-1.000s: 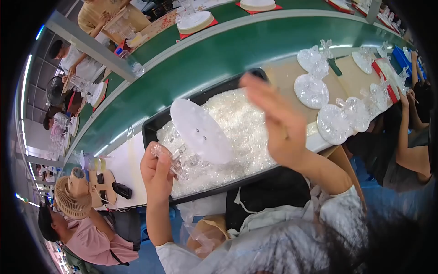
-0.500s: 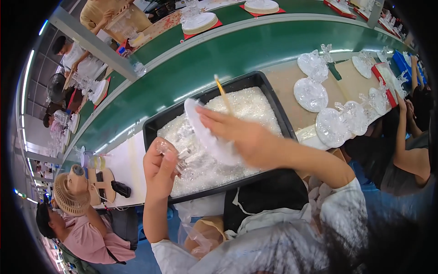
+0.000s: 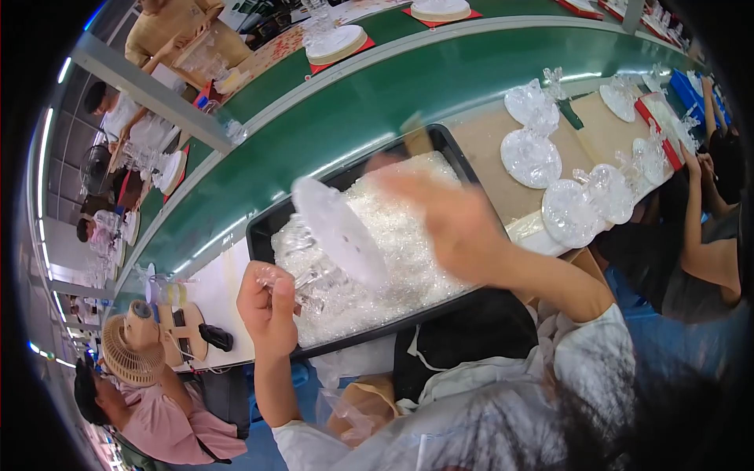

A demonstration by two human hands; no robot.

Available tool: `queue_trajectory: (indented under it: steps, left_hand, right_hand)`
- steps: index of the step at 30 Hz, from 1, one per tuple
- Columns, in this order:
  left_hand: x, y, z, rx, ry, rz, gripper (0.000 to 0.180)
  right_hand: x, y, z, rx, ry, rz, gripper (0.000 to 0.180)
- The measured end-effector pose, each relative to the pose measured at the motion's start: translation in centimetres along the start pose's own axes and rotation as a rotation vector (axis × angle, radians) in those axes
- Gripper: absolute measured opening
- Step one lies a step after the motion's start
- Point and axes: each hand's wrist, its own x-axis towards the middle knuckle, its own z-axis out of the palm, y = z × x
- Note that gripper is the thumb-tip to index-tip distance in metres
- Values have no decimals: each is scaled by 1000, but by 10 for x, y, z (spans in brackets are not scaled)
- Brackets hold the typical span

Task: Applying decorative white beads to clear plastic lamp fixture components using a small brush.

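My left hand (image 3: 269, 302) is closed around the clear ornament (image 3: 308, 284), which has a round white base (image 3: 338, 231). The piece is tilted above a black tray (image 3: 345, 334) filled with glittering clear granules (image 3: 420, 267), its base facing my right hand (image 3: 455, 228). That hand is smeared by motion to the right of the base, apart from it. Beyond its fingers shows a thin yellowish stick (image 3: 415, 133), blurred and apparently gripped; its grip is not clear.
Several clear ornaments with round bases (image 3: 531, 158) lie on the brown board at right. A green conveyor belt (image 3: 290, 161) runs behind the tray. A beige fan (image 3: 133, 345) and a black object (image 3: 216, 337) are at left. Other people work on both sides.
My right hand has come off the base and moved up and right, with the yellowish stick. The ornament has shifted slightly left, and its base now shows more of its flat face.
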Motion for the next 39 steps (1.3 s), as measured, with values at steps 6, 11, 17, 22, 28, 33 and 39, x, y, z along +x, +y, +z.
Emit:
queue_trajectory:
  steps: [6,11,17,22,28,33,39]
  left_hand:
    - [15,8,-8,732,-104,483,12]
    - [35,43,-4,1287,-358,973,35]
    - [35,52,-8,1268,-305,925,42]
    - [28,55,1,985,-95,522,41]
    - [34,30,9,517,-133,413,56]
    - [34,26,29,144,-184,163,70]
    - [55,21,29,389,-6,218,39]
  right_hand:
    - [5,7,-19,294,180,204,61]
    - [14,2,-12,1051,188,521,61]
    - [12,1,-9,1254,238,581,60]
    - [9,12,-10,1313,206,584,57]
    - [7,13,-9,1321,316,571,56]
    - [6,14,-5,1376,374,548,55]
    - [4,13,-8,1286,248,653,51]
